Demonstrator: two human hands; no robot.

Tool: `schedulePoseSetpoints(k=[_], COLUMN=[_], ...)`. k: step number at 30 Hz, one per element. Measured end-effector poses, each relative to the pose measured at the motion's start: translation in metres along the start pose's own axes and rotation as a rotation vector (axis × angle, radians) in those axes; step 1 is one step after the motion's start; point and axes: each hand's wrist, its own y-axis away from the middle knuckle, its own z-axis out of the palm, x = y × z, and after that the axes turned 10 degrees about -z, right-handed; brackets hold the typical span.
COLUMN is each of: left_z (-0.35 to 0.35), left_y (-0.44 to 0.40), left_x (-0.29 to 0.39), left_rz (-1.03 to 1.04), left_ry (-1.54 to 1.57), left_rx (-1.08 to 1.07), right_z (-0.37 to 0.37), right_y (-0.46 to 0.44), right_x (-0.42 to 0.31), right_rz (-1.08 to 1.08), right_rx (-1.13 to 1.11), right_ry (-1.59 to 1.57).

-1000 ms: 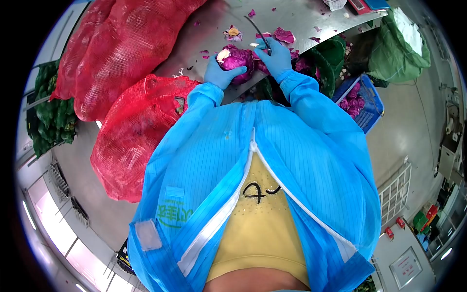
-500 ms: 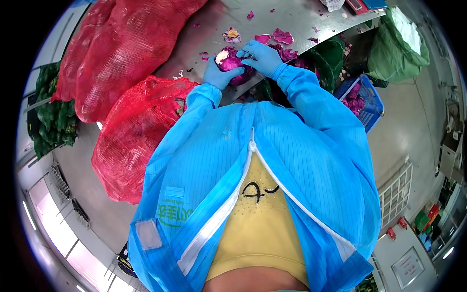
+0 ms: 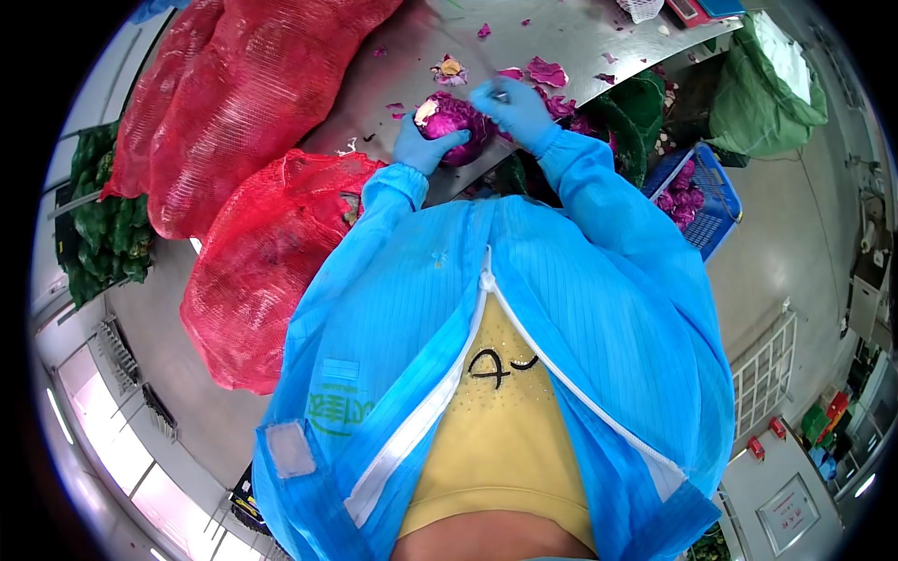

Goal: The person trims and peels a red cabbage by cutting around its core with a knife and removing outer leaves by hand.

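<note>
A red cabbage (image 3: 465, 120) with a pale cut stem end rests at the metal table's near edge. My left hand (image 3: 423, 148), in a blue glove, grips it from the left, thumb across its near side. Just right of the cabbage is my right hand (image 3: 516, 110), also gloved. Its fingers are curled in, and a small dark, shiny spot shows among them; I cannot make out what it is. Loose purple leaves (image 3: 547, 72) lie beyond the right hand. A cut stem piece with leaf (image 3: 450, 70) lies behind the cabbage.
Large red mesh sacks (image 3: 248, 112) stand on the left, with another red mesh sack (image 3: 257, 271) nearer me. Purple scraps dot the metal table (image 3: 402, 61). To the right are a dark green bag (image 3: 636, 117), a blue basket (image 3: 716, 201) of red cabbage and a green sack (image 3: 762, 103).
My right hand has come off the cabbage and shifted slightly right, its fingers curling in. My left hand still holds the cabbage in nearly the same place.
</note>
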Motion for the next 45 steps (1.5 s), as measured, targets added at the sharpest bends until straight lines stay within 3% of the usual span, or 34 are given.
schedulePoseSetpoints(k=[1, 2, 3, 5, 6, 10, 13, 15, 20, 22, 25, 36, 38, 41, 45], left_z=[0.001, 0.002, 0.002, 0.000, 0.001, 0.000, 0.000, -0.001, -0.002, -0.001, 0.000, 0.009, 0.014, 0.008, 0.003], left_y=[-0.002, -0.004, -0.001, 0.006, 0.007, 0.005, 0.010, 0.010, 0.019, 0.018, 0.018, 0.004, -0.002, 0.013, 0.010], left_x=[-0.003, -0.007, -0.006, -0.004, 0.000, -0.002, -0.001, 0.000, 0.002, 0.002, -0.001, -0.015, -0.028, -0.004, -0.007], left_rz=[-0.004, 0.009, 0.022, 0.012, 0.006, 0.023, 0.013, 0.023, 0.047, 0.044, 0.036, -0.192, -0.253, -0.432, -0.430], left_ry=[0.001, 0.098, 0.190, 0.227, 0.274, 0.223, 0.245, 0.241, 0.211, 0.215, 0.260, 0.744, 0.824, 0.903, 0.889], left_rx=[0.001, -0.019, -0.044, -0.057, -0.059, -0.045, -0.062, -0.069, -0.064, -0.079, -0.075, -0.052, -0.055, -0.047, -0.129], right_z=[-0.008, -0.014, -0.014, -0.014, -0.011, 0.005, 0.013, 0.013, 0.018, 0.018, 0.020, 0.018, 0.024, 0.019, -0.006], right_y=[0.005, 0.010, 0.017, 0.027, 0.026, 0.028, 0.032, 0.033, 0.035, 0.033, 0.036, 0.022, 0.031, 0.043, 0.036], right_x=[0.000, 0.019, 0.021, 0.022, 0.017, 0.004, 0.018, 0.018, 0.012, 0.005, 0.013, 0.000, 0.010, 0.021, 0.032], right_rz=[0.125, -0.011, -0.003, 0.181, 0.265, 0.210, 0.251, 0.319, 0.155, 0.108, 0.122, 0.026, -0.010, 0.169, 0.276], right_rx=[0.119, 0.145, 0.145, 0.052, 0.029, 0.062, -0.004, -0.024, 0.038, -0.010, 0.073, -0.004, 0.263, 0.370, 0.405], right_ry=[-0.137, 0.116, 0.114, 0.405, 0.357, 0.187, 0.174, -0.010, 0.122, 0.384, 0.285, 0.549, 0.457, 0.345, 0.461])
